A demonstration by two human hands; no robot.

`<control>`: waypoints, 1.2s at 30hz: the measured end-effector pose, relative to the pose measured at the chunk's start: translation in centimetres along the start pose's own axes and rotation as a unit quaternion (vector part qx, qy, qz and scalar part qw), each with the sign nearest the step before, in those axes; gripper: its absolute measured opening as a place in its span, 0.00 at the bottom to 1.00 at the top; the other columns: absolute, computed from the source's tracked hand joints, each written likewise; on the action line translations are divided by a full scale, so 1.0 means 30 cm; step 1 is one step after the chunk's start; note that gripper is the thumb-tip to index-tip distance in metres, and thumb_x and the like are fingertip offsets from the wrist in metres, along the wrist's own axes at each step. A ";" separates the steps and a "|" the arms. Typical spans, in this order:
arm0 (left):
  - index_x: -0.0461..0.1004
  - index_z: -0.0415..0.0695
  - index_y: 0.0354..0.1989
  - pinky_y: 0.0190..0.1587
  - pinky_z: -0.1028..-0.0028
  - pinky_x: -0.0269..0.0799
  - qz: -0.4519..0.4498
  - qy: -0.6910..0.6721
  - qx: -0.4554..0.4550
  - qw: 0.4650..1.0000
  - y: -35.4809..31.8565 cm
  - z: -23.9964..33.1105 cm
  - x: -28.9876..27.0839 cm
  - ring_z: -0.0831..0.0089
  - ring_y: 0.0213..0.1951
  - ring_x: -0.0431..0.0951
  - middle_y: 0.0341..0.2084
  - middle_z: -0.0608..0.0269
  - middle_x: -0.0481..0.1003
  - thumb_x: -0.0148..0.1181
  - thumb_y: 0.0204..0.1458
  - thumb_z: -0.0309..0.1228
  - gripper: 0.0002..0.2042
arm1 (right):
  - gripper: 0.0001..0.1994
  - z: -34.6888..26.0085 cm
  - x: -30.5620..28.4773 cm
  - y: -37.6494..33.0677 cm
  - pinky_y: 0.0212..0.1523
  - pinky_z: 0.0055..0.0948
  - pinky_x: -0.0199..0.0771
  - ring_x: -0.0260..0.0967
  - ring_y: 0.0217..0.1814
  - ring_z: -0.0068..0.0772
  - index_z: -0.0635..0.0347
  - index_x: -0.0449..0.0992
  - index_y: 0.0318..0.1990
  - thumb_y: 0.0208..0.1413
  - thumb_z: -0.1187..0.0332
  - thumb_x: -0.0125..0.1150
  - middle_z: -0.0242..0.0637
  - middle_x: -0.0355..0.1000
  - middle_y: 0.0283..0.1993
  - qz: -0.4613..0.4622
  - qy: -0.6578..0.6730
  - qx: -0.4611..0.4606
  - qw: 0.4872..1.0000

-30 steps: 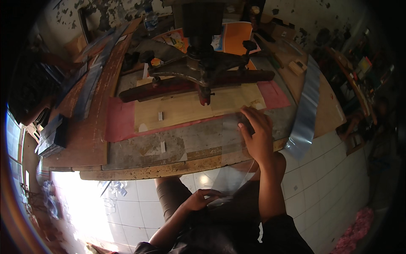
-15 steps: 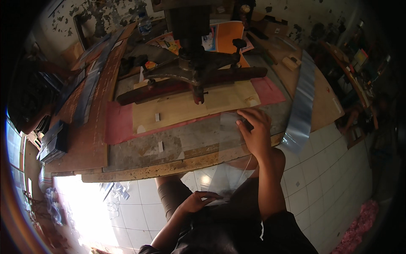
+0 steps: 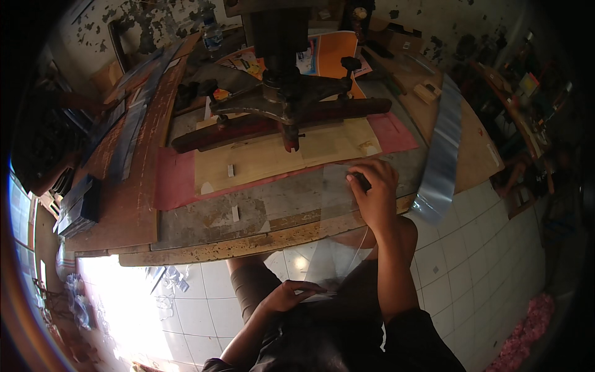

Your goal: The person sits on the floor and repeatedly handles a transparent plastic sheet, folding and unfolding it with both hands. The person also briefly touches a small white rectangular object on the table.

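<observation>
A clear plastic sheet (image 3: 331, 257) stretches from the front edge of the worktable down over my lap. Its lower end is pinched by my left hand (image 3: 288, 296), low near my body, with thumb and fingers closed. At the upper end, my right hand (image 3: 377, 189) grips the sheet's right edge between thumb and curled fingers, just above the table front. Beyond it lies a yellowish board (image 3: 273, 162) on a pink-red sheet (image 3: 173, 180). Over that board stands a dark press head with a long red-brown bar (image 3: 242, 131). Two small pale pieces lie at the left, one (image 3: 232, 170) on the board, one (image 3: 235, 214) on the table.
A stack of dark flat pieces (image 3: 80, 208) sits on the brown side board (image 3: 133, 211) at left. Shiny plastic strips (image 3: 441, 149) hang off the right board. Another person's arm (image 3: 56, 177) shows at far left. A plastic bottle (image 3: 212, 37) stands behind.
</observation>
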State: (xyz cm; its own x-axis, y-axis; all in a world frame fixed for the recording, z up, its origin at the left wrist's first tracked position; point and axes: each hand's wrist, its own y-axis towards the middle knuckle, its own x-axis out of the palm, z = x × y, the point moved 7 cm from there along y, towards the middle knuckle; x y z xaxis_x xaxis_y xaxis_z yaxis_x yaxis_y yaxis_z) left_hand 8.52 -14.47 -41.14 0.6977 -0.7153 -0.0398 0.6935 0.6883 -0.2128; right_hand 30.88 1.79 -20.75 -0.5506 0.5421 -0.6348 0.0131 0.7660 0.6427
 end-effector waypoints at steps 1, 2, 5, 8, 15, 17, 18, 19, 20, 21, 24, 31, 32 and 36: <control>0.85 0.42 0.56 0.64 0.70 0.76 0.000 0.001 -0.002 1.000 -0.001 0.009 -0.002 0.71 0.56 0.84 0.52 0.61 0.86 0.62 0.68 0.26 0.12 | 0.08 0.001 0.000 0.000 0.65 0.43 0.62 0.73 0.57 0.39 0.54 0.84 0.43 0.57 0.72 0.73 0.32 0.79 0.46 -0.006 0.000 0.004 1.000; 0.85 0.42 0.56 0.64 0.70 0.76 -0.001 0.001 -0.005 1.000 -0.004 0.022 -0.004 0.71 0.56 0.84 0.52 0.61 0.86 0.62 0.68 0.26 0.12 | 0.08 0.002 -0.001 -0.001 0.64 0.44 0.62 0.73 0.56 0.40 0.54 0.83 0.43 0.56 0.73 0.73 0.33 0.79 0.46 -0.013 -0.001 0.009 1.000; 0.85 0.42 0.56 0.65 0.70 0.76 -0.003 0.002 0.010 1.000 0.002 0.026 -0.004 0.70 0.56 0.84 0.52 0.61 0.86 0.62 0.68 0.25 0.11 | 0.08 0.012 -0.008 -0.005 0.62 0.45 0.64 0.73 0.55 0.41 0.54 0.82 0.42 0.56 0.74 0.73 0.34 0.78 0.47 -0.004 0.004 0.004 1.000; 0.85 0.43 0.55 0.65 0.70 0.76 0.004 0.021 0.009 1.000 0.004 0.015 0.000 0.70 0.56 0.84 0.51 0.62 0.86 0.62 0.68 0.25 0.11 | 0.09 0.016 -0.005 -0.008 0.61 0.46 0.64 0.73 0.55 0.42 0.55 0.81 0.44 0.57 0.75 0.72 0.35 0.78 0.47 0.008 0.005 -0.002 1.000; 0.87 0.43 0.52 0.61 0.71 0.78 0.021 0.010 -0.017 1.000 0.006 0.019 0.008 0.73 0.53 0.85 0.49 0.62 0.87 0.64 0.66 0.25 0.10 | 0.12 -0.004 -0.012 0.002 0.64 0.45 0.65 0.71 0.59 0.41 0.56 0.82 0.50 0.58 0.75 0.70 0.34 0.76 0.52 0.012 0.000 -0.020 1.000; 0.87 0.42 0.52 0.61 0.71 0.78 0.024 0.014 -0.013 1.000 0.009 0.004 0.006 0.73 0.53 0.85 0.48 0.61 0.87 0.64 0.66 0.25 0.10 | 0.14 -0.001 -0.005 -0.001 0.64 0.45 0.64 0.70 0.60 0.40 0.56 0.83 0.52 0.59 0.75 0.69 0.33 0.75 0.53 0.006 -0.005 -0.025 1.000; 0.86 0.41 0.52 0.61 0.71 0.78 0.019 0.012 -0.015 1.000 0.011 -0.003 0.009 0.73 0.53 0.85 0.48 0.61 0.87 0.64 0.66 0.25 0.10 | 0.14 0.000 -0.012 -0.002 0.64 0.45 0.64 0.70 0.60 0.39 0.56 0.83 0.53 0.60 0.75 0.68 0.33 0.75 0.53 0.008 -0.010 -0.024 1.000; 0.86 0.41 0.52 0.61 0.71 0.78 0.016 0.011 -0.019 1.000 0.010 0.012 0.008 0.73 0.53 0.85 0.48 0.61 0.87 0.64 0.66 0.25 0.10 | 0.14 -0.001 -0.012 -0.003 0.64 0.44 0.65 0.70 0.60 0.39 0.57 0.84 0.52 0.59 0.75 0.69 0.33 0.75 0.53 0.007 -0.009 -0.021 1.000; 0.86 0.41 0.52 0.61 0.71 0.78 0.014 0.009 -0.023 1.000 0.009 0.019 0.008 0.73 0.53 0.85 0.48 0.60 0.87 0.64 0.66 0.25 0.10 | 0.13 0.000 -0.013 -0.003 0.64 0.44 0.65 0.70 0.60 0.39 0.57 0.84 0.52 0.59 0.75 0.69 0.33 0.75 0.53 0.005 -0.008 -0.017 1.000; 0.86 0.41 0.52 0.61 0.71 0.78 0.016 0.009 -0.026 0.999 0.008 0.015 0.006 0.73 0.53 0.85 0.48 0.60 0.87 0.64 0.66 0.25 0.10 | 0.13 0.000 -0.012 -0.003 0.64 0.44 0.65 0.70 0.60 0.39 0.57 0.84 0.52 0.59 0.75 0.69 0.33 0.75 0.53 0.004 -0.007 -0.014 1.000; 0.86 0.41 0.52 0.61 0.71 0.77 0.019 0.009 -0.031 0.999 0.004 0.009 0.003 0.73 0.53 0.85 0.48 0.61 0.87 0.64 0.66 0.24 0.10 | 0.12 -0.002 -0.013 -0.004 0.63 0.43 0.65 0.70 0.60 0.39 0.58 0.85 0.50 0.59 0.75 0.69 0.33 0.75 0.53 0.006 -0.001 -0.010 1.000; 0.86 0.41 0.52 0.61 0.70 0.78 0.019 0.008 -0.025 0.999 0.006 0.037 0.010 0.72 0.53 0.85 0.49 0.61 0.87 0.64 0.67 0.24 0.10 | 0.12 0.001 -0.006 -0.004 0.63 0.43 0.65 0.70 0.60 0.39 0.59 0.85 0.50 0.58 0.75 0.69 0.33 0.75 0.52 0.005 0.001 -0.015 1.000; 0.86 0.40 0.53 0.61 0.70 0.78 0.019 0.006 -0.025 0.999 0.005 0.033 0.010 0.72 0.53 0.85 0.49 0.61 0.87 0.64 0.67 0.24 0.10 | 0.12 0.001 -0.007 -0.003 0.63 0.43 0.65 0.70 0.61 0.40 0.59 0.85 0.50 0.58 0.75 0.69 0.33 0.75 0.52 0.006 0.002 -0.016 1.000; 0.86 0.40 0.52 0.61 0.70 0.78 0.013 -0.001 -0.034 0.999 0.006 0.026 0.013 0.72 0.54 0.85 0.49 0.61 0.87 0.63 0.67 0.23 0.10 | 0.12 0.007 -0.004 -0.005 0.63 0.42 0.65 0.69 0.61 0.39 0.59 0.85 0.49 0.58 0.75 0.69 0.34 0.75 0.52 0.011 0.006 -0.011 1.000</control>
State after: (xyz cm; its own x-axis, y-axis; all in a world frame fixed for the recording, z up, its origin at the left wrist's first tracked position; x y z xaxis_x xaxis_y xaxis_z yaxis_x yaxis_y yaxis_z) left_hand 9.05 -14.54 -40.44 0.7157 -0.6971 -0.0436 0.6616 0.6966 -0.2777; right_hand 31.13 1.67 -20.85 -0.5606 0.5546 -0.6149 0.0079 0.7462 0.6657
